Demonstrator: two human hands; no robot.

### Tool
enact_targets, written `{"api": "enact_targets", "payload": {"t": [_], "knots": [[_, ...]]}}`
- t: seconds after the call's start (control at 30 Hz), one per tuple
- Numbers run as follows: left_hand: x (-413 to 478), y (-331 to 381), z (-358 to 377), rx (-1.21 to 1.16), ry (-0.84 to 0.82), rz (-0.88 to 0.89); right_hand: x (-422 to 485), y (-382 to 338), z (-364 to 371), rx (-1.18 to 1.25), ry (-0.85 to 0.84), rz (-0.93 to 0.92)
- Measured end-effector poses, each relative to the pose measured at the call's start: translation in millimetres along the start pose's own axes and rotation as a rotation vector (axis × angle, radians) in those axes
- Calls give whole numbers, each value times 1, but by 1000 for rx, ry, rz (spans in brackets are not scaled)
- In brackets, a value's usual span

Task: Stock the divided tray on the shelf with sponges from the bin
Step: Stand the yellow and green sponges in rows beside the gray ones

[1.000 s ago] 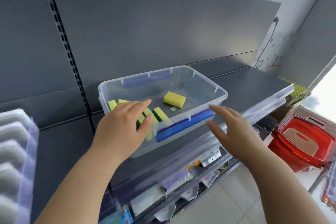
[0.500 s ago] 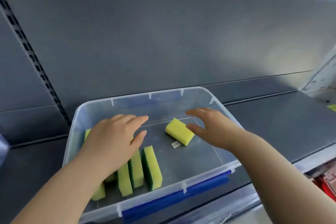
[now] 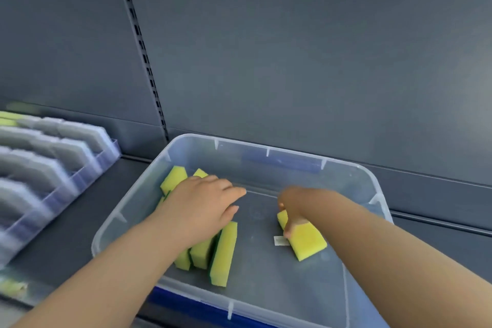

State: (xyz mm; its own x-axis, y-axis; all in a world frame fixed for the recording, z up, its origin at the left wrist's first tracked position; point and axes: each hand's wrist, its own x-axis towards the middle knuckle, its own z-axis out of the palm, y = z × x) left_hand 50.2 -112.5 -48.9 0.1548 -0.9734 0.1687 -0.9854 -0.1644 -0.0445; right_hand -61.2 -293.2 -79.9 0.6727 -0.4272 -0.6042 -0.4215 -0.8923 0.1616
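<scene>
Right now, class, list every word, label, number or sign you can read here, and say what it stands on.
None can be read.
A small white slip on the floor of the clear bin, beside the lone sponge in the right hand: too blurred to read.
A faint round moulded mark on the bin floor: illegible.

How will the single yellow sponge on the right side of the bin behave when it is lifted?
The lone sponge looks like foam, so it is probably light and may squash a little where the right hand grips it. Its flat block shape should not roll. Its matte surface likely gives good grip rather than slipping.
</scene>
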Motion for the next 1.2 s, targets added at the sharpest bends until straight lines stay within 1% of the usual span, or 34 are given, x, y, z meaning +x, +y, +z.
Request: {"api": "enact_targets", "payload": {"t": [0.07,0.17,0.23,0.37,0.43,0.6,0.7,0.8,0.9,0.97,1.07,1.2], "knots": [[7,-3,4,62,-92,18,-16,1,-5,4,114,-29],[22,-6,7,137,-249,126,-47,8,-8,178,289,-49],[28,-7,9,133,-394,224,-68,13,-6,290,371,-53],[36,-5,16,180,-756,375,-93,12,12,467,507,-25],[41,-4,20,215,-855,392,-98,9,21,546,553,-12],[52,-4,32,100,-926,383,-102,-5,38,670,618,31],[58,-4,38,67,-921,400,-100,-12,45,691,609,80],[67,-2,42,39,-775,394,-98,-14,49,696,563,132],[72,-2,50,-47,-630,331,-98,-16,50,701,541,148],[72,-2,54,-72,-656,292,-98,-17,50,708,540,154],[66,3,57,-29,-797,273,-98,-18,48,725,553,162],[63,6,58,-47,-814,273,-99,-19,46,729,555,159]]}}
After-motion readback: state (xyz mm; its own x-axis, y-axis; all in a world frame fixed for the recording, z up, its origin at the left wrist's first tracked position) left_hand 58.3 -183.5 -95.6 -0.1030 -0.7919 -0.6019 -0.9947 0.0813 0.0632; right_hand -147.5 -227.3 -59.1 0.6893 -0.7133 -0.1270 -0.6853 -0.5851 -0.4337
